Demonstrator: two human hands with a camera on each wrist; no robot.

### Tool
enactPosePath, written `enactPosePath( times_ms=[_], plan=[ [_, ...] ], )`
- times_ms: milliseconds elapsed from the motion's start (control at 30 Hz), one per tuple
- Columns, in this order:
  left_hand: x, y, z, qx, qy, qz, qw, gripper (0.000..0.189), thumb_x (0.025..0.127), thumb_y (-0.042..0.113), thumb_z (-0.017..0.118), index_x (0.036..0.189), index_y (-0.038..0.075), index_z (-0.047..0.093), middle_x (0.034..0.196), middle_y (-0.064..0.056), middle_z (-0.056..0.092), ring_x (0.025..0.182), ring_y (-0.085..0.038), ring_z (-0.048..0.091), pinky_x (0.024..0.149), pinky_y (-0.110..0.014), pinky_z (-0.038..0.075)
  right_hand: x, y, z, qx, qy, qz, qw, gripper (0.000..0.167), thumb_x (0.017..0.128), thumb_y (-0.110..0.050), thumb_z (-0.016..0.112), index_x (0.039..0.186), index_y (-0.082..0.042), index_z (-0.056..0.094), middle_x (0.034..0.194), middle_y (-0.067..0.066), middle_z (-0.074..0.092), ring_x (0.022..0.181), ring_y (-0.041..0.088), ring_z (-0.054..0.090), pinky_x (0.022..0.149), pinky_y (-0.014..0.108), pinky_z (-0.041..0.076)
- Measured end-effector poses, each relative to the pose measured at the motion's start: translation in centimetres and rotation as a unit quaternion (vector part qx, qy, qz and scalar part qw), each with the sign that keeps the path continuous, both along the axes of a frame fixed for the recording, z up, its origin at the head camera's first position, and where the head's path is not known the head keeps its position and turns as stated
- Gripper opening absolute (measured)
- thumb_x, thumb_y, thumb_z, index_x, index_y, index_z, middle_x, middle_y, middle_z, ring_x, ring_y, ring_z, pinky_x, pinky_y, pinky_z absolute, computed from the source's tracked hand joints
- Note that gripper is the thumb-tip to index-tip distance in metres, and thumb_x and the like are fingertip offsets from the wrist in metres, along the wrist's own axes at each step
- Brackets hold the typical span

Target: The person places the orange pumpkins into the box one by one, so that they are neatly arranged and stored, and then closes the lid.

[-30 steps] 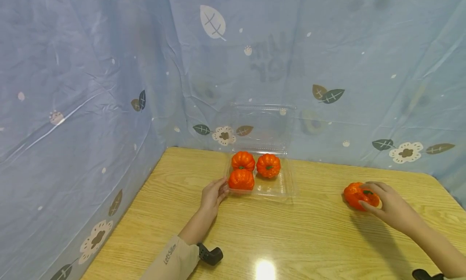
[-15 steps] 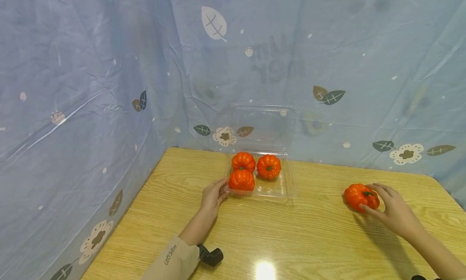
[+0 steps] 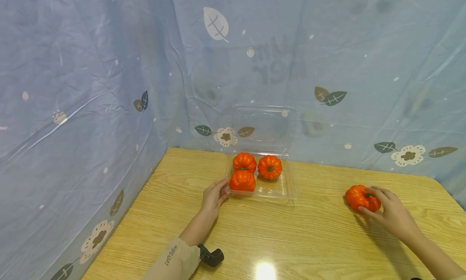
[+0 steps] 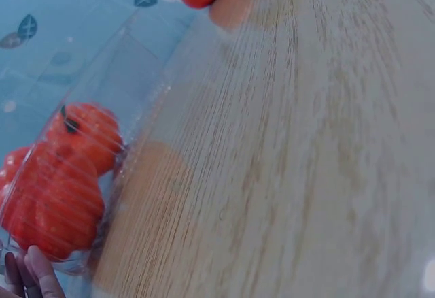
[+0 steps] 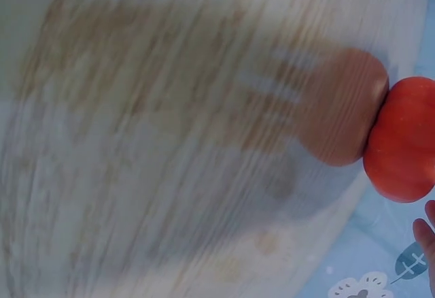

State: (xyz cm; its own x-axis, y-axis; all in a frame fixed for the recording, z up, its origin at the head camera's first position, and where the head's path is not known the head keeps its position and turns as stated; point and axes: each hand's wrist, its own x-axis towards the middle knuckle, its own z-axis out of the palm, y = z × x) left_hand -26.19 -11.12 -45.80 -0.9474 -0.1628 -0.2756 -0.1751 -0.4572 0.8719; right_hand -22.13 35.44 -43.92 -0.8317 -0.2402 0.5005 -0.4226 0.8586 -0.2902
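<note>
A clear plastic clamshell box [image 3: 269, 193] stands with its lid up on the table, three orange toy pumpkins inside. Two of these, the rear-left pumpkin [image 3: 244, 162] and front-left pumpkin [image 3: 242, 181], fill its left side; the third pumpkin [image 3: 270, 167] sits rear right. My left hand [image 3: 212, 197] holds the box's front-left corner, its thumb hidden from the left wrist camera. Off to the right, another toy pumpkin [image 3: 358, 198] with a green stem rests on the table. My right hand [image 3: 393, 213] curls round its right side, thumb in front, fingers behind.
The wooden table [image 3: 291, 235] ends at a blue leaf-print cloth [image 3: 349, 69], which hangs behind and on the left. The raised lid [image 3: 263, 126] stands near the back cloth. Bare wood separates the box from the single pumpkin.
My right hand has shifted slightly right on the pumpkin, uncovering more of its top. The pumpkin stays in place. My left hand and the box have not moved.
</note>
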Motion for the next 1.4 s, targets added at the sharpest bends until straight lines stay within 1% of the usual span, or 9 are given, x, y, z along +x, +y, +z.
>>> enactPosePath(
  times_ms=[133, 333, 467, 633, 833, 1033, 1133, 1300, 1400],
  plan=[
    [0.0, 0.0, -0.1, 0.0, -0.001, -0.001, 1.0, 0.027, 0.085, 0.017, 0.067, 0.103, -0.004, 0.062, 0.078, 0.001, 0.063, 0.066, -0.008, 0.059, 0.065, -0.017, 0.053, 0.0, 0.1, -0.4, -0.001, 0.002, 0.001, 1.0, 0.053, 0.065, -0.013, 0.083, 0.108, 0.002, 0.057, 0.11, 0.029, 0.053, 0.095, 0.049, 0.046, 0.07, 0.061, 0.04],
    [0.0, 0.0, -0.1, -0.001, -0.002, 0.004, 1.0, 0.021, 0.084, 0.017, 0.068, 0.096, 0.0, 0.063, 0.079, -0.001, 0.062, 0.067, -0.008, 0.059, 0.065, -0.017, 0.053, 0.0, 0.1, -0.8, -0.007, 0.008, 0.005, 0.9999, 0.053, 0.064, -0.012, 0.083, 0.108, 0.001, 0.057, 0.109, 0.027, 0.053, 0.095, 0.047, 0.047, 0.07, 0.059, 0.041],
    [0.0, 0.0, 0.0, -0.002, -0.004, 0.005, 1.0, 0.022, 0.085, 0.017, 0.067, 0.098, -0.001, 0.063, 0.079, 0.0, 0.062, 0.067, -0.008, 0.059, 0.065, -0.017, 0.053, 0.0, 0.1, -1.0, -0.011, 0.009, 0.006, 0.9999, 0.058, 0.062, -0.011, 0.084, 0.111, 0.003, 0.055, 0.109, 0.027, 0.052, 0.096, 0.047, 0.046, 0.07, 0.058, 0.041],
    [0.0, 0.0, 0.0, -0.005, -0.003, 0.0, 1.0, 0.028, 0.086, 0.017, 0.066, 0.103, -0.004, 0.06, 0.079, 0.0, 0.062, 0.067, -0.008, 0.059, 0.065, -0.017, 0.053, -0.1, 0.2, -1.3, -0.015, 0.009, 0.004, 0.9998, 0.065, 0.06, -0.012, 0.085, 0.113, 0.007, 0.053, 0.111, 0.032, 0.048, 0.097, 0.05, 0.043, 0.069, 0.062, 0.041],
    [0.1, 0.0, 0.1, -0.001, -0.004, -0.005, 1.0, 0.035, 0.086, 0.019, 0.066, 0.109, -0.007, 0.058, 0.081, 0.0, 0.062, 0.067, -0.007, 0.058, 0.065, -0.016, 0.052, -0.4, 0.0, -1.5, -0.015, 0.025, 0.012, 0.9995, 0.068, 0.054, -0.008, 0.087, 0.111, 0.008, 0.053, 0.111, 0.033, 0.048, 0.096, 0.051, 0.043, 0.068, 0.062, 0.041],
    [0.0, 0.0, 0.1, 0.001, -0.004, -0.003, 1.0, 0.035, 0.086, 0.018, 0.066, 0.109, -0.007, 0.058, 0.079, 0.0, 0.062, 0.066, -0.007, 0.058, 0.065, -0.016, 0.052, -0.6, -0.1, -1.6, 0.0, 0.048, 0.011, 0.9988, 0.069, 0.049, -0.006, 0.088, 0.109, 0.007, 0.055, 0.109, 0.03, 0.051, 0.094, 0.047, 0.047, 0.064, 0.055, 0.043],
    [-0.1, 0.1, 0.2, 0.002, -0.002, -0.002, 1.0, 0.034, 0.086, 0.018, 0.066, 0.107, -0.007, 0.059, 0.078, 0.0, 0.062, 0.066, -0.007, 0.059, 0.065, -0.017, 0.052, -0.7, -0.1, -1.6, -0.003, 0.048, 0.012, 0.9988, 0.069, 0.049, -0.008, 0.088, 0.108, 0.007, 0.055, 0.109, 0.031, 0.05, 0.093, 0.048, 0.046, 0.064, 0.057, 0.043],
    [0.0, 0.1, 0.0, -0.001, -0.003, 0.002, 1.0, 0.033, 0.086, 0.017, 0.066, 0.107, -0.007, 0.059, 0.08, -0.001, 0.062, 0.066, -0.008, 0.059, 0.065, -0.018, 0.053, -0.9, -0.2, -1.5, 0.003, 0.058, 0.017, 0.9982, 0.07, 0.046, -0.005, 0.088, 0.107, 0.007, 0.056, 0.106, 0.031, 0.051, 0.09, 0.047, 0.047, 0.064, 0.058, 0.043],
    [0.0, 0.1, 0.0, -0.003, -0.007, 0.004, 1.0, 0.031, 0.086, 0.017, 0.066, 0.106, -0.006, 0.06, 0.081, -0.001, 0.062, 0.066, -0.008, 0.059, 0.065, -0.017, 0.053, -1.0, -0.3, -1.5, 0.005, 0.06, 0.013, 0.9981, 0.069, 0.044, -0.005, 0.088, 0.104, 0.006, 0.056, 0.102, 0.031, 0.051, 0.088, 0.047, 0.047, 0.064, 0.057, 0.043]
  ],
)
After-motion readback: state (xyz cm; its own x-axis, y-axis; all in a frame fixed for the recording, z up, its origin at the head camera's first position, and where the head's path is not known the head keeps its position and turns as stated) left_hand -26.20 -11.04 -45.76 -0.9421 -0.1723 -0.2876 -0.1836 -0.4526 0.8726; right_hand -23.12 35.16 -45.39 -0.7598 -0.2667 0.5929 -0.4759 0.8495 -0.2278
